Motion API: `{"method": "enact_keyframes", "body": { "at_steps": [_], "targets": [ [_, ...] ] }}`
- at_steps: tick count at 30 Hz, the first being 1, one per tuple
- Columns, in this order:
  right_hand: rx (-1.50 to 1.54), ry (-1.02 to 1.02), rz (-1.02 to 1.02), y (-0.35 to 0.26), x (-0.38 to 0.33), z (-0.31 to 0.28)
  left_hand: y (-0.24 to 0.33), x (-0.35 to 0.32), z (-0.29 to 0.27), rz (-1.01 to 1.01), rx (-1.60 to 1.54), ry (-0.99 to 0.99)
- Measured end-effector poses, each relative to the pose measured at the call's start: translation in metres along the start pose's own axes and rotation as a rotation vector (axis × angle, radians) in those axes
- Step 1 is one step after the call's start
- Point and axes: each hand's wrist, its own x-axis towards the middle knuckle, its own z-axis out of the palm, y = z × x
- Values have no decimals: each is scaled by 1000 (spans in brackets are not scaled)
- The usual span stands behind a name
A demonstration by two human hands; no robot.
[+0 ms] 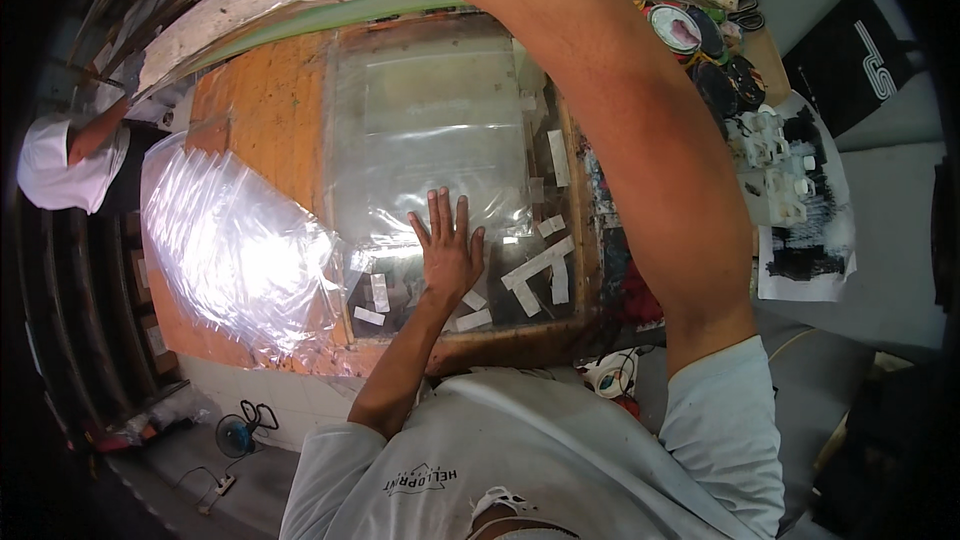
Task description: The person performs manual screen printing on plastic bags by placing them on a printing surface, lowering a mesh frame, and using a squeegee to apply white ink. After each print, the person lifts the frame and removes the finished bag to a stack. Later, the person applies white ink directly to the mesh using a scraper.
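Observation:
My left hand (pixel 450 258) lies flat with fingers spread on the near part of a clear plastic bag (pixel 440 155). The bag is spread over a glass-like panel set in a wooden worktable. Strips of white tape (pixel 540 262) are stuck around its near and right edges. My right arm (pixel 640 110) reaches up and across to the far side, and its hand is out of the picture at the top. Just beyond the bag, below that forearm, runs a long frame edge with a green band (pixel 300 25). To the left, a fanned stack of clear plastic bags (pixel 235 250) shines with glare.
Ink tubs (pixel 675 30) and scissors (pixel 747 13) stand at the far right, above small bottles (pixel 785 195) on ink-stained paper (pixel 805 260). Someone in a white cap (pixel 60 160) is at the left. A small fan (pixel 236 434) sits on the floor.

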Motion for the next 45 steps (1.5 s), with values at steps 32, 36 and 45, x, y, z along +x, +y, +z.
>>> {"method": "enact_keyframes", "body": {
  "at_steps": [32,36,45],
  "targets": [
    [-5,-94,135,-53,-238,309,-18,-89,-70,-1229,-1919,132],
    [21,44,99,-41,-226,322,-11,-83,-81,-1235,-1878,114],
    [-88,136,108,51,-95,360,-5,-77,-83,-1394,-1849,261]
  ]
}}
